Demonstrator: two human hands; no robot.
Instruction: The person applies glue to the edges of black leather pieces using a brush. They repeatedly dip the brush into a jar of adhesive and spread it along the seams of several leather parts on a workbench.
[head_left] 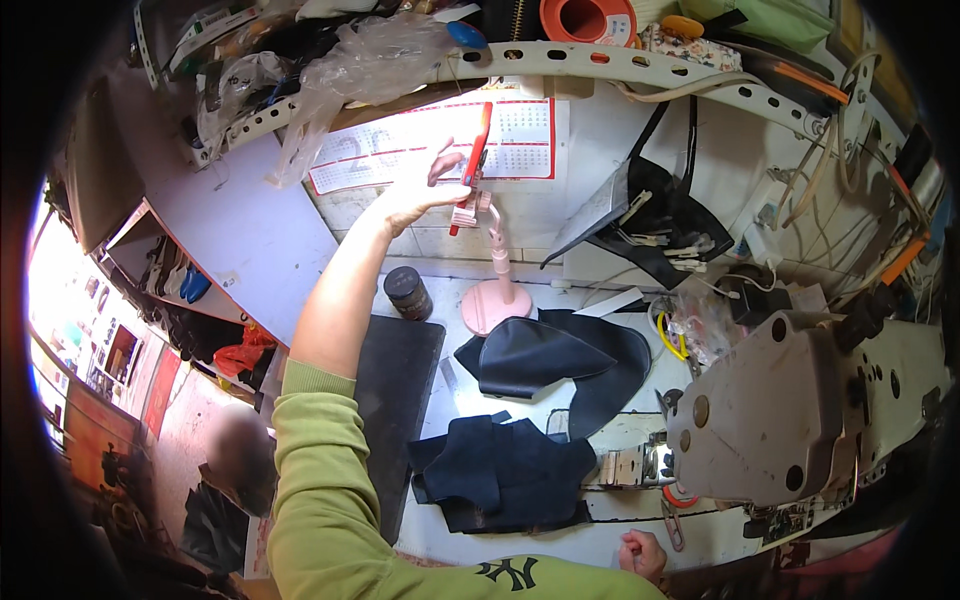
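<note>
- Phone (480, 142), red, upper middle of the frame, probably light, stiff, fragile; best held by its long edges. Left hand (418, 194) at it, thumb and fingers apart.
- Pink stand (486, 311) obstructs its lower part.
- Dark leather (545, 358), centre.
- Right hand (644, 555), lower right, curled; contents cannot be told.
- Sewing machine (765, 415), right.

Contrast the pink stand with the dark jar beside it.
Colour: the stand is pink; the jar is mostly black. Shape: the stand has a slim post on a round base; the jar is a squat cylinder. State: the stand holds a thin red object, with the left hand at it; the jar has no hand on it. Both stand upright on the table.
</note>
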